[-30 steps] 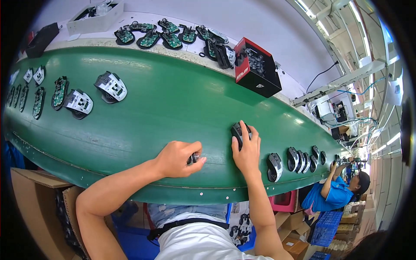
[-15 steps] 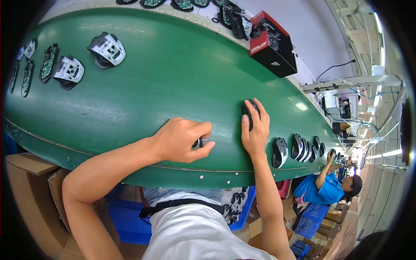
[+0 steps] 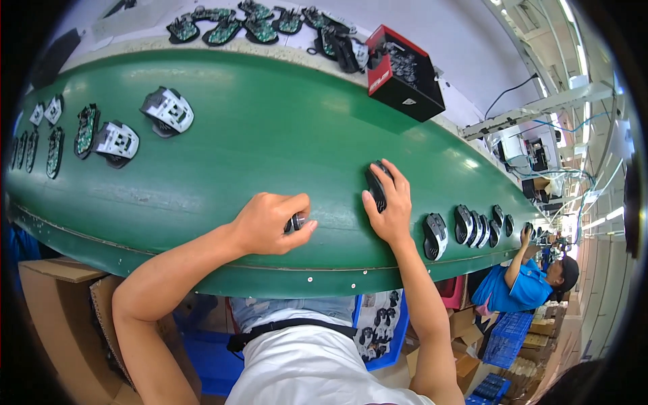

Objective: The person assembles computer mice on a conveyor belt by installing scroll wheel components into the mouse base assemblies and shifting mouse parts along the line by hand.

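On the green work surface (image 3: 223, 196), my right hand (image 3: 391, 209) lies over a black computer mouse (image 3: 376, 187), fingers along its top and thumb at its side. My left hand (image 3: 270, 223) is curled closed just to the left of it. A small black-and-grey piece (image 3: 295, 222) shows between its thumb and forefinger; most of it is hidden in the fist. Nearest to my right wrist lies a black-and-white mouse (image 3: 436, 236), with several more mice (image 3: 472, 226) in a row beyond it.
To the left lie white-and-black mouse shells (image 3: 169, 111) and green circuit boards (image 3: 55, 152). More boards (image 3: 223, 30) line the far ledge, beside a black-and-red box (image 3: 408, 74) of small parts. Cardboard boxes (image 3: 61, 290) stand below left; a co-worker in blue (image 3: 516, 287) works at right.
The view has shifted, bringing more of the far ledge and its boards into sight. Both hands keep nearly the same pose, with the mouse still under my right hand.
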The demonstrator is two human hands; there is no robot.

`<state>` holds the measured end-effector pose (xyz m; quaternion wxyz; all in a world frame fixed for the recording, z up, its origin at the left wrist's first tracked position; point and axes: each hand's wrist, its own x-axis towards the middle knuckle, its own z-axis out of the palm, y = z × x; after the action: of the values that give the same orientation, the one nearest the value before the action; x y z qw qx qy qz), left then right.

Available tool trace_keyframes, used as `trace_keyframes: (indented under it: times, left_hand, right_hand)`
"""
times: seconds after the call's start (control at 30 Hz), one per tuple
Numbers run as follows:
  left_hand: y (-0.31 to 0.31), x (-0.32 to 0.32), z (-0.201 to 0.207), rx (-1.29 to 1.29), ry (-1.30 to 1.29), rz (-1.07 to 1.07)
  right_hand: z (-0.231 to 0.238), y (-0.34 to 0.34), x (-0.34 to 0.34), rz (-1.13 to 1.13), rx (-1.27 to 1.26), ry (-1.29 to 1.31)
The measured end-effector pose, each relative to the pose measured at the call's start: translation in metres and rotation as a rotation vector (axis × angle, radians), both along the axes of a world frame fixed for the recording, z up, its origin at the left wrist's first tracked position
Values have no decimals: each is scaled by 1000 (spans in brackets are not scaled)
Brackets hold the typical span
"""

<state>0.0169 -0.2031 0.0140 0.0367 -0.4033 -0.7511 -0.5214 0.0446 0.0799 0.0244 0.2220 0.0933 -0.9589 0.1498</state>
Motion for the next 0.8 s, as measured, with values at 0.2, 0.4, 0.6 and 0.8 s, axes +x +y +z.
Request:
trace_keyframes:
  times: [0.2,0.4,0.6,0.8]
  left_hand:
    - [-1,-1,2,14,14,7]
    - [-6,-3,2,2,7,32]
    - [-7,-3,1,10,-15,13]
    - [-9,-4,-1,-1,-25,18]
  right_hand:
    - [-8,-2,-2,-56,-166,40]
    - [-13,1,-5,-38,-167,102]
    - [-10,1,-4,-39,-166,96]
    - [-8,2,-2,-41,-143,94]
